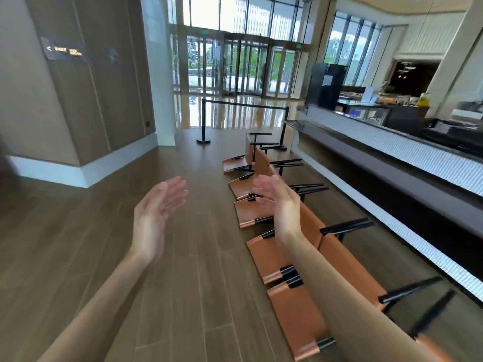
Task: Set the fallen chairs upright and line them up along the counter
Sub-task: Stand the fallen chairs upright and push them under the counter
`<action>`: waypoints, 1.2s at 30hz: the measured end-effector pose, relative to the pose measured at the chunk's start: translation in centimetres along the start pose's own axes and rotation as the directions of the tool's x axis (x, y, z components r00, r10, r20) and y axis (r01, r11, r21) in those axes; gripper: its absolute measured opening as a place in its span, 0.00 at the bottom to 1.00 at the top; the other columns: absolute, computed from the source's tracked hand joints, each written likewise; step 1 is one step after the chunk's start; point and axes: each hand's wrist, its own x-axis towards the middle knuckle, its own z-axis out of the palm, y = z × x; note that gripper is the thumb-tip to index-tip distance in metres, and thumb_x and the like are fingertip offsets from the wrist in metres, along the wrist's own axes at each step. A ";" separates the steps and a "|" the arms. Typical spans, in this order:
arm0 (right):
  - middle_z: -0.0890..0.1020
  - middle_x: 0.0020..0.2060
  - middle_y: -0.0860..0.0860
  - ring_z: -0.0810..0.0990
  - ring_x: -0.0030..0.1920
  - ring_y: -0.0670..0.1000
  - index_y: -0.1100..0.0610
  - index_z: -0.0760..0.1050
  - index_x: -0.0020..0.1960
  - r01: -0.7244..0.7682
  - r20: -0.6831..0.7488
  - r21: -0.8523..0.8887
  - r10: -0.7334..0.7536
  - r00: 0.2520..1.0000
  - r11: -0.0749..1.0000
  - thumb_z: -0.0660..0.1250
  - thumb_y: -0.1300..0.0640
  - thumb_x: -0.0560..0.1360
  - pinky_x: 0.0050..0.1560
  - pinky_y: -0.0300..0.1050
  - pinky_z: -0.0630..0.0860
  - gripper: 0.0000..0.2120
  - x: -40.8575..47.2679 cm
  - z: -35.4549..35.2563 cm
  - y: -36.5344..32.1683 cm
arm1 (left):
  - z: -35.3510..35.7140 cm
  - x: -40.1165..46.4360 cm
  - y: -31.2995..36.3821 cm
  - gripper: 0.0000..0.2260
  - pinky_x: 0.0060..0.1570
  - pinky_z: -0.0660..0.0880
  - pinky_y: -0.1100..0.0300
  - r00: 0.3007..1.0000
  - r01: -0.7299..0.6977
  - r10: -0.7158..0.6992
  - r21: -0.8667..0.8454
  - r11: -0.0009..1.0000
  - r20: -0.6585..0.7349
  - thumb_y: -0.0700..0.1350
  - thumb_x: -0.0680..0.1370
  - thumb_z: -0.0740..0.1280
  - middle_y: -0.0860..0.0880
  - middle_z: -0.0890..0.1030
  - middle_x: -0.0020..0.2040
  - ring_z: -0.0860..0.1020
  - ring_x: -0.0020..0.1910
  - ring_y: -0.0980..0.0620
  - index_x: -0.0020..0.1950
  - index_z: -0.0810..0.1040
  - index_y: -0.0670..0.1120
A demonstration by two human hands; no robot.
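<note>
Chairs (292, 257) all lie tipped in a row on the floor (156, 257) beside the counter (392, 158), left hand (156, 205) and right hand (277, 202) spread, holding nothing; packed close, one lifted could snag its neighbour's legs.

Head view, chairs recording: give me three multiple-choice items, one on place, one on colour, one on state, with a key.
1. Where do the fallen chairs lie?
A. in a row on the floor beside the counter
B. on top of the counter
C. by the glass doors

2. What colour are the chair seats and backs?
A. white
B. tan-orange
C. blue

3. How are the left hand and right hand?
A. both gripping a chair
B. one holding a leg
C. both open, holding nothing

Key: A, the row runs along the counter's base; B, orange panels on black frames; C, fingers are straight, touching no chair.
</note>
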 end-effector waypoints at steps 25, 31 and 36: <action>0.87 0.50 0.58 0.85 0.52 0.57 0.62 0.84 0.54 -0.039 -0.044 -0.079 0.036 0.998 0.996 0.58 0.56 0.85 0.60 0.55 0.79 0.17 79.3 33.3 30.6 | -8.4 80.7 -38.6 0.18 0.60 0.80 0.52 0.999 0.039 -0.039 0.033 0.999 0.007 0.51 0.77 0.64 0.42 0.85 0.56 0.83 0.57 0.43 0.58 0.82 0.39; 0.88 0.45 0.51 0.87 0.48 0.51 0.55 0.85 0.49 -0.080 -0.195 -0.054 0.068 0.978 0.995 0.59 0.55 0.84 0.54 0.47 0.81 0.16 99.0 41.5 37.2 | -9.0 103.7 -48.6 0.15 0.62 0.77 0.47 0.992 0.086 -0.090 0.054 0.995 0.093 0.47 0.80 0.63 0.41 0.85 0.56 0.83 0.57 0.42 0.59 0.82 0.39; 0.88 0.47 0.52 0.87 0.49 0.51 0.55 0.85 0.50 -0.081 -0.264 -0.047 0.065 0.962 0.996 0.57 0.55 0.85 0.55 0.46 0.81 0.17 113.1 47.1 39.6 | -6.7 121.6 -52.8 0.11 0.58 0.79 0.50 0.979 0.093 -0.107 0.087 0.992 0.173 0.42 0.83 0.62 0.42 0.85 0.55 0.84 0.54 0.44 0.58 0.81 0.39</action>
